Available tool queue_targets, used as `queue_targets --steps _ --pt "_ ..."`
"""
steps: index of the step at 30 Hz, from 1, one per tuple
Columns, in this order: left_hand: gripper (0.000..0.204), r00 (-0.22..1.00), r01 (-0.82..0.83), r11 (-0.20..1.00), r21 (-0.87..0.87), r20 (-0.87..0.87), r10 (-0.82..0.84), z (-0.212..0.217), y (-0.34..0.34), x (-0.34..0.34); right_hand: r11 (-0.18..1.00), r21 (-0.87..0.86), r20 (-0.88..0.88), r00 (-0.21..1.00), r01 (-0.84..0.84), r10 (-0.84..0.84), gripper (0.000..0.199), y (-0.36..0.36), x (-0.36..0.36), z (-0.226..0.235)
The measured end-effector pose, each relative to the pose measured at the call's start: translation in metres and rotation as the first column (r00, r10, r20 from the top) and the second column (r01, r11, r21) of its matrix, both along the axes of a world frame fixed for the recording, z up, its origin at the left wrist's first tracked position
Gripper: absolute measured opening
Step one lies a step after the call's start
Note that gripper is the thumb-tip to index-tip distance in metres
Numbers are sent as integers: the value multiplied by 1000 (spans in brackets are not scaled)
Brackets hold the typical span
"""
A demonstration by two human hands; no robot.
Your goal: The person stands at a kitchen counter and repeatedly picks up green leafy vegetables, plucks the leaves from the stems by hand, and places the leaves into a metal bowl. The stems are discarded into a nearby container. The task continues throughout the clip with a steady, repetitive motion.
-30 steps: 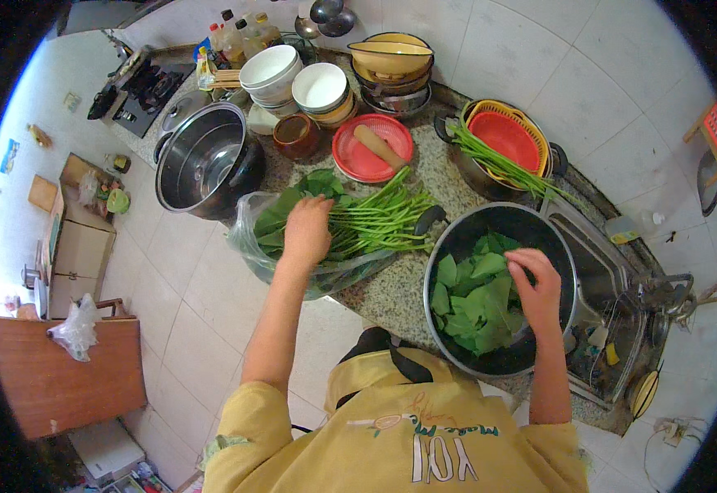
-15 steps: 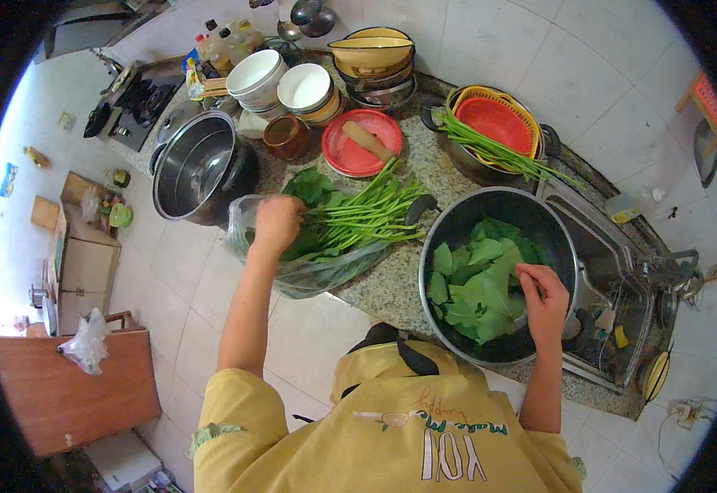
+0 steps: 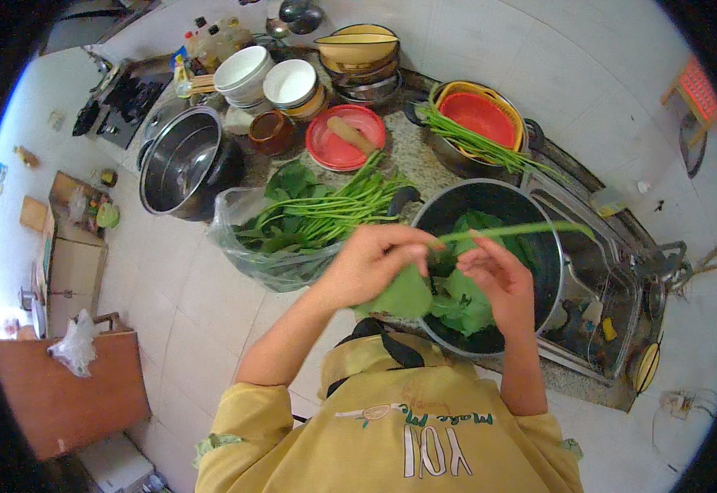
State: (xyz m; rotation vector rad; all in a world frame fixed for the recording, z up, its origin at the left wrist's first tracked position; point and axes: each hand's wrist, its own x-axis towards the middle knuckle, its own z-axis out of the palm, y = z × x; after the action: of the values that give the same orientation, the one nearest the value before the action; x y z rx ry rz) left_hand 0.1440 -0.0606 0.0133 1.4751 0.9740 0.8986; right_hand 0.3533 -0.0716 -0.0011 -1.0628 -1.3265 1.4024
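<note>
My left hand [image 3: 375, 261] pinches a green leaf stem [image 3: 551, 228] near its leaf end, with the broad green leaf [image 3: 403, 296] hanging below the fingers. The fingers of my right hand [image 3: 502, 279] are closed on the same stem farther right. Both hands are over the near left part of a large dark pot [image 3: 549, 271], which holds several loose green leaves [image 3: 467, 308]. Left of the pot, a clear plastic bag [image 3: 288, 273] lies spread under a heap of long-stemmed leafy greens [image 3: 325, 204].
A second dark pot [image 3: 184, 168] stands on the counter's left. Behind are white bowls [image 3: 243, 70], a brown jar [image 3: 271, 132] and a red plate [image 3: 319, 146] with a wooden-handled tool. Bare stems [image 3: 481, 144] lie across a red basket [image 3: 477, 115]. A metal sink [image 3: 613, 329] is at right.
My left hand has left the bag of greens and come right to the pot, bringing a stemmed leaf. My right hand has moved left and up and now grips that stem. The view has shifted slightly.
</note>
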Motion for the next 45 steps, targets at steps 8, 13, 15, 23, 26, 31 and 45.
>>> queue_targets --steps 8,13,15,23,26,31,45 --pt "62 750 512 737 -441 647 -134 -18 -3 56 956 39 67 953 292 -294 12 -10 23 16" --pt "98 702 475 790 -387 708 -76 -7 -9 55 890 -11 -7 890 456 -457 15 -15 47 9" --pt "76 845 343 902 -262 506 -174 5 -14 60 877 -41 -35 877 478 -480 16 -17 52 8" --pt "23 925 167 903 -396 381 -4 13 -21 78 953 -276 -380 896 128 -231 39 -22 64 11" --pt "22 912 153 900 -409 410 32 15 -21 84 963 -268 -413 898 42 -154 52 -29 59 24" --pt "24 903 171 870 -463 426 49 16 -20 87 955 -266 -249 948 131 -199 53 -31 60 33" --pt "27 962 236 952 -194 182 -202 16 -4 92 959 -256 -102 983 123 -153 38 -39 62 33"
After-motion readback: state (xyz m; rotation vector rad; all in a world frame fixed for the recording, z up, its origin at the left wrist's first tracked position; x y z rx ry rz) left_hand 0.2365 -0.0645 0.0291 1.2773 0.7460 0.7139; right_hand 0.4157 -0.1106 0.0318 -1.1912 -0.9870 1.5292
